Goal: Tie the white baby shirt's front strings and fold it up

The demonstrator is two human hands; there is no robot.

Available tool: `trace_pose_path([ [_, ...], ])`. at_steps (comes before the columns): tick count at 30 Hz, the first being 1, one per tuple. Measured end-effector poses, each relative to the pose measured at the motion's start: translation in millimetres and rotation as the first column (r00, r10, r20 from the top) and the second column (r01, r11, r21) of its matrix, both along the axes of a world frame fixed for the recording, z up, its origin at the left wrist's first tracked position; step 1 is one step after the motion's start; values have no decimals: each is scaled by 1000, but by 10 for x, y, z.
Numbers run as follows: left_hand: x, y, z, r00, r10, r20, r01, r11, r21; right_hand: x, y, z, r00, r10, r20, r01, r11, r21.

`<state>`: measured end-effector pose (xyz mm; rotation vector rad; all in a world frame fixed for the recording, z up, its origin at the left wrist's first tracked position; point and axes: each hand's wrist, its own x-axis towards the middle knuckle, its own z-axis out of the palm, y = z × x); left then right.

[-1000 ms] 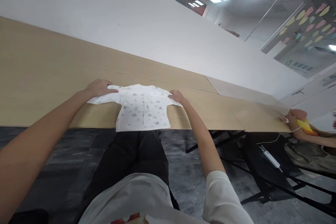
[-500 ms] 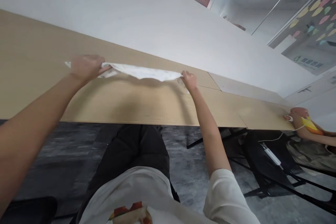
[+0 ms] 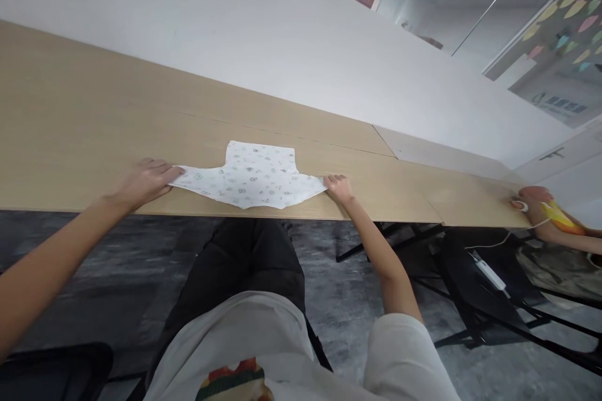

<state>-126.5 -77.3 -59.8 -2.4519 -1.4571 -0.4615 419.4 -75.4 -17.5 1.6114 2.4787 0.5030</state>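
A small white long-sleeved top with a tiny scattered print lies spread on the wooden table. Its squarish body points toward the wall, and its sleeves stretch out to both sides. At the left sleeve end, the fingers of my left hand are closed on the fabric. My right hand grips the end of the other sleeve near the table's front edge. Both hands rest low, at the tabletop, and the cloth between them looks fairly flat.
A white wall rises behind the table. Far right, another person's arm rests by the table end. Below it stands a black folding chair with a white power strip on it. Another dark chair is at lower left.
Both hands have come down and toward me with the top. It was a narrow folded band held above the table; now it lies spread out flat, body showing.
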Motion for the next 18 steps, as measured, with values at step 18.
trace_pose_path([
  [18,-88,29,-44,873,418,250,-351,896,-271,270,32,-322,338,-356,-872,733,680,6],
])
